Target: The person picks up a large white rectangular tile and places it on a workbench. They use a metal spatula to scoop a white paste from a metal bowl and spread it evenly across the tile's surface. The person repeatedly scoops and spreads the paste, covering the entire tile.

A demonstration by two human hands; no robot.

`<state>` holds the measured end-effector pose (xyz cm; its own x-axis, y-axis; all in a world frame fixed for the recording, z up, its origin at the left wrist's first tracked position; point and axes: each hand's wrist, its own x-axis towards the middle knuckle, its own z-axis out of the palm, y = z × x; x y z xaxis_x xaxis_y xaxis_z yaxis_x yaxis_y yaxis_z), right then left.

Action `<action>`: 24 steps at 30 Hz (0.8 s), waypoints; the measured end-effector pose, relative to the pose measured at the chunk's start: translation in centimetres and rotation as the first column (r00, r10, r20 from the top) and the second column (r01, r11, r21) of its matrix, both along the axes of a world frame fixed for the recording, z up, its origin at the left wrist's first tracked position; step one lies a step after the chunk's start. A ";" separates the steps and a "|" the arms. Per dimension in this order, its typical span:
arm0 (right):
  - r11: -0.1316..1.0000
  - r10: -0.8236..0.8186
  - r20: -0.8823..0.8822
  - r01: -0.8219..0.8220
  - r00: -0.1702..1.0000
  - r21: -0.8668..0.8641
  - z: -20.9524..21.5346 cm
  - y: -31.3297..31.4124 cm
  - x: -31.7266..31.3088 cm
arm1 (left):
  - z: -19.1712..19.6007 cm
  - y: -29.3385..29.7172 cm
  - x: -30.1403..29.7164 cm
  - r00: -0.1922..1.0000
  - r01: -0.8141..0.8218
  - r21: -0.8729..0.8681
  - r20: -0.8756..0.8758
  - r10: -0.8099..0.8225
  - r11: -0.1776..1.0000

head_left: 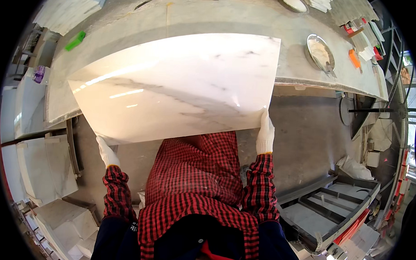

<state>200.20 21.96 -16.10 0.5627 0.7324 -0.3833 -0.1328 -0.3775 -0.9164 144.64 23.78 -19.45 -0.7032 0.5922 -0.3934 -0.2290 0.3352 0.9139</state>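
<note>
A large polished white marble slab (186, 83) with grey veins stretches in front of me, light glinting off its left part. Its far part overlaps the workbench (175, 19), while the near edge juts out over the floor at my waist. My left hand (107, 153), in a white knit glove, is closed on the near left corner. At the near right corner, my gloved right hand (265, 134) grips the slab's edge. The fingers under the slab are hidden on both sides.
On the bench's right stand a metal bowl of pale paste (320, 51) and an orange block (354, 58). A green piece (75, 41) lies at the left. Marble pieces (46, 168) are stacked low on the left. A dark metal frame (329, 203) occupies the lower right.
</note>
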 end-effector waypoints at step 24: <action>0.994 0.058 0.059 -0.063 0.997 0.094 6.1 6.3 1.5 | 9.2 8.8 -1.9 0.900 0.344 -0.099 -0.248 -0.358 0.934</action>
